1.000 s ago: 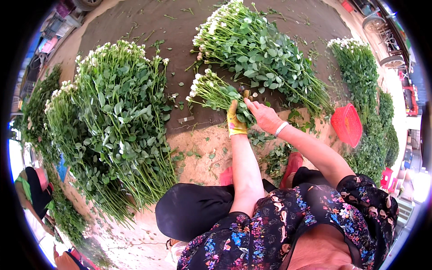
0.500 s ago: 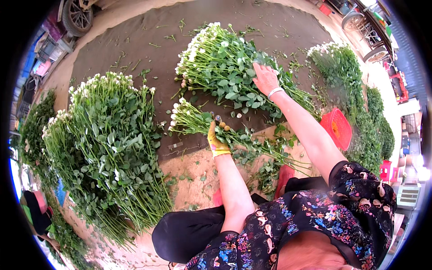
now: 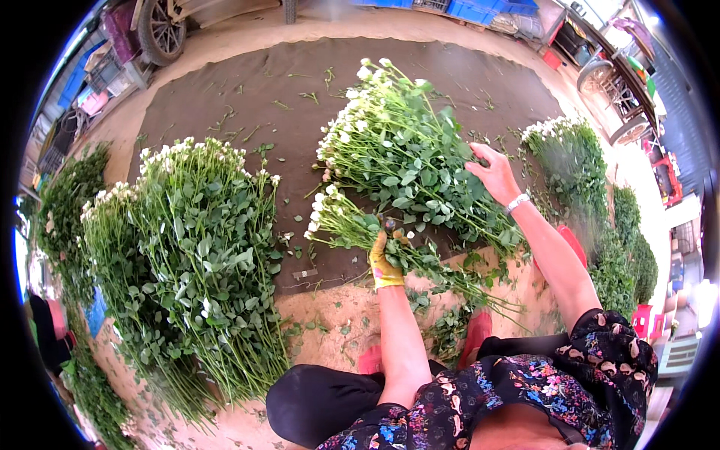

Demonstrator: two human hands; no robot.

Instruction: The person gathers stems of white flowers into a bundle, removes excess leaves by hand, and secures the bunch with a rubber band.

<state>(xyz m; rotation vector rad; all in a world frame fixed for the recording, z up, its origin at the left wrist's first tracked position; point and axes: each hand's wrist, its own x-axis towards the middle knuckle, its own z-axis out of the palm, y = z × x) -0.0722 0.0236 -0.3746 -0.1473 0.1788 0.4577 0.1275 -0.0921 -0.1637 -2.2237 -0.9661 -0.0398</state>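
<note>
My left hand (image 3: 386, 255), in a yellow patterned glove, is closed around a small bunch of white-budded rose stems (image 3: 337, 225), whose leafy lower ends trail to the right. My right hand (image 3: 489, 169), bare, with a pale band at the wrist, has curled fingers on the upper right side of a larger heap of white roses (image 3: 405, 150), apparently pinching a stem; the fingertips are partly lost among leaves. This heap lies on a dark sheet (image 3: 225, 97), just beyond the smaller bunch.
Big rose piles (image 3: 187, 277) lie left, others (image 3: 562, 157) right. A red basket (image 3: 570, 240) is behind my right forearm. Carts with wheels (image 3: 161, 34) and blue crates (image 3: 472, 11) line the back. Another person (image 3: 49, 334) is at the far left. Leaf litter covers sandy ground.
My right hand has left the small bunch for the larger heap, where its fingers have curled and some top stems look lifted. My left hand still holds its bunch.
</note>
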